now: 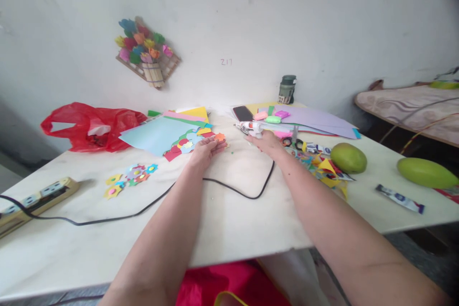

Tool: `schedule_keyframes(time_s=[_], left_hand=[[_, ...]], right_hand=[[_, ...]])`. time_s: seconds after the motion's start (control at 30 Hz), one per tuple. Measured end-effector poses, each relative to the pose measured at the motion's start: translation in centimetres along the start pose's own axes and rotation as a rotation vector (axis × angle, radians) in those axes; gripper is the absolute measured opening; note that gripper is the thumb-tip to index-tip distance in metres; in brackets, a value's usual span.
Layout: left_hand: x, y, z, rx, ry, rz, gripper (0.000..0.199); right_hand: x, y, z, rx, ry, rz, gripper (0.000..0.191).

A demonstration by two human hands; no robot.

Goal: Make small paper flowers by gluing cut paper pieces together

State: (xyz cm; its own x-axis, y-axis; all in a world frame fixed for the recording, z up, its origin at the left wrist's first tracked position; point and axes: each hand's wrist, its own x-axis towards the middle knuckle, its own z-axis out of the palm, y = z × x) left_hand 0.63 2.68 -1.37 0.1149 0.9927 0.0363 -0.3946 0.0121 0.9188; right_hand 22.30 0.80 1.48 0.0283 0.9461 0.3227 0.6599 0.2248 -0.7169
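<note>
My left hand (206,150) is over the middle of the table, its fingers curled together at an orange paper flower (220,137). A glue gun (250,126) with a white body points left, and my right hand (266,143) is closed around its handle. The glue gun's black cord (247,196) runs under my left forearm to a power strip (46,196) at the left. Cut paper shapes (182,145) lie just left of my left hand. Finished-looking paper flowers (136,172) sit in a group further left.
Coloured paper sheets (150,134) and a red plastic bag (89,126) lie at the left. Towards the right are a phone (243,114), scissors (293,142), paper scraps (324,167), a green mango (348,158) and a tube (399,198). A bottle (287,90) stands near the wall.
</note>
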Motion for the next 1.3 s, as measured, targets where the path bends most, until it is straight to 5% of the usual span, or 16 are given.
schedule_keyframes(time_s=[0.23,0.6,0.8,0.97,1.3], left_hand=[[-0.3,1.1,-0.3,-0.035,0.028,0.063,0.011],[0.0,1.9,-0.9,-0.011,0.195,0.210,0.023],[0.1,1.7,-0.6,0.003,0.203,0.216,0.032],[0.2,1.3,-0.4,0.015,0.153,0.178,0.034],[-0.3,1.0,0.3,0.072,0.108,0.116,0.037]], right_hand=[[0.9,0.1,0.9,-0.401,-0.138,-0.095,0.038],[2.8,-1.4,3.5,-0.647,-0.338,-0.193,0.044],[3.3,-2.1,5.2,-0.728,-0.321,-0.229,0.036],[1.6,-2.6,4.3,-0.761,-0.118,-0.387,0.028],[-0.9,-2.0,5.4,-0.626,-0.143,-0.345,0.025]])
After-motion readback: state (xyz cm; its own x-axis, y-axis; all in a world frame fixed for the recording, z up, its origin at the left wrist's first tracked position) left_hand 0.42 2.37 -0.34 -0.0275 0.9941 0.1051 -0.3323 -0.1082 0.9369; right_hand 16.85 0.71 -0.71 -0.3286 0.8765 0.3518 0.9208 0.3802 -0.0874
